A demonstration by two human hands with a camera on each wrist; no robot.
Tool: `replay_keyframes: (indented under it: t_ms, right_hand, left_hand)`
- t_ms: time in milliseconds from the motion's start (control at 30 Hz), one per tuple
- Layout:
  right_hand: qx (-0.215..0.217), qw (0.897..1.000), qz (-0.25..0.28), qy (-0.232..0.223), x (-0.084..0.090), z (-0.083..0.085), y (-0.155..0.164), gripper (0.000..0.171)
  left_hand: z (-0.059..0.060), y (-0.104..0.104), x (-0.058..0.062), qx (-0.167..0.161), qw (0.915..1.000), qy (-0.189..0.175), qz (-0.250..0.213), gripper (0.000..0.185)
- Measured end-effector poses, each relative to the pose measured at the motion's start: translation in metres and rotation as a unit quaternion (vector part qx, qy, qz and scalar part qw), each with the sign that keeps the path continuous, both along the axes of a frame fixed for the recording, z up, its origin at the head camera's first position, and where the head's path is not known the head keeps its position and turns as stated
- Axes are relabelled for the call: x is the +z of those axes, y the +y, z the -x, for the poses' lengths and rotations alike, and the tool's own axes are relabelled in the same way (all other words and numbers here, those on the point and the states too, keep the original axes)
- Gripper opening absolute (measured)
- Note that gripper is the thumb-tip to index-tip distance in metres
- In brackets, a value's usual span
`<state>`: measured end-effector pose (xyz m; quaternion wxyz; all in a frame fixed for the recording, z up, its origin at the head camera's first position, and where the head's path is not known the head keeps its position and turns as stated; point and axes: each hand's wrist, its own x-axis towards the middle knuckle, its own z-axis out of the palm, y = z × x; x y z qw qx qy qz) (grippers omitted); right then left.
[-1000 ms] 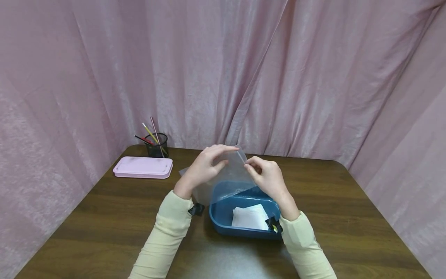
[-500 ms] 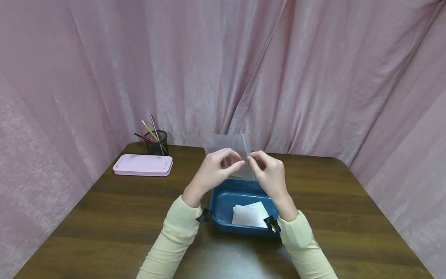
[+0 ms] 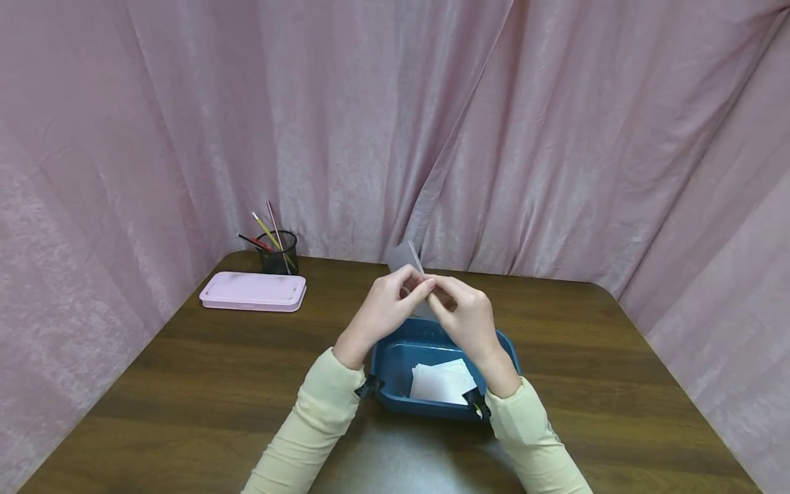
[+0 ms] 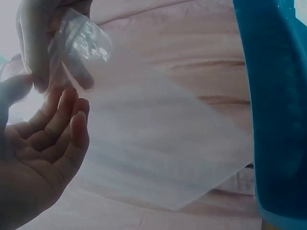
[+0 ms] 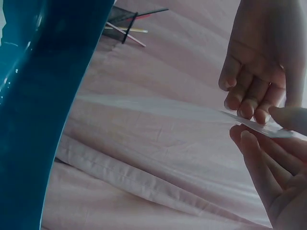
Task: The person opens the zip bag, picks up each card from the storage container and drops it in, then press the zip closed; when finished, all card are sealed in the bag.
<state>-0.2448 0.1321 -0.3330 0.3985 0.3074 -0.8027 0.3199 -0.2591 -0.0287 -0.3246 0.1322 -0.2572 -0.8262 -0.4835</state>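
Grip of left hand (image 3: 384, 305) and right hand (image 3: 468, 314) pinches a translucent zip bag (image 3: 402, 256) by its edge, probably to steady the limp film, raised near the far side of a blue tub (image 3: 426, 409) holding white papers (image 3: 441, 383).

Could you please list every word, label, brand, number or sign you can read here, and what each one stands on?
None: no text can be read on the clear bag, white sheets, blue tub or anything else.
Pink case: faint marks on its lid, too small to read.
Black wrist device: small pale patch, too blurred to read.
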Motion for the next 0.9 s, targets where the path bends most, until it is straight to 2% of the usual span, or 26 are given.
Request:
replay_keyframes:
  t_ms: [200,467,633,900]
  right_hand:
    - [0.005,1.000,-0.014,-0.019,-0.0017,0.0004,0.0023,0.028]
    - [0.011,0.998,-0.040,-0.052,-0.0020,0.0010,0.0042,0.033]
    - [0.018,0.997,-0.046,-0.068,-0.0012,0.0017,0.0043,0.032]
    - [0.029,0.996,-0.032,-0.081,0.0006,0.0036,0.0065,0.024]
  left_hand:
    - [0.0002,-0.0018,0.0003,-0.008,0.9994,-0.031,0.013,0.019]
    - [-0.0012,-0.0056,0.0024,0.002,0.9991,-0.034,0.024,0.020]
    - [-0.0001,-0.0061,0.0026,-0.005,0.9986,-0.048,0.022,0.019]
    - [-0.0004,-0.0059,0.0020,-0.022,0.9984,-0.050,0.017,0.020]
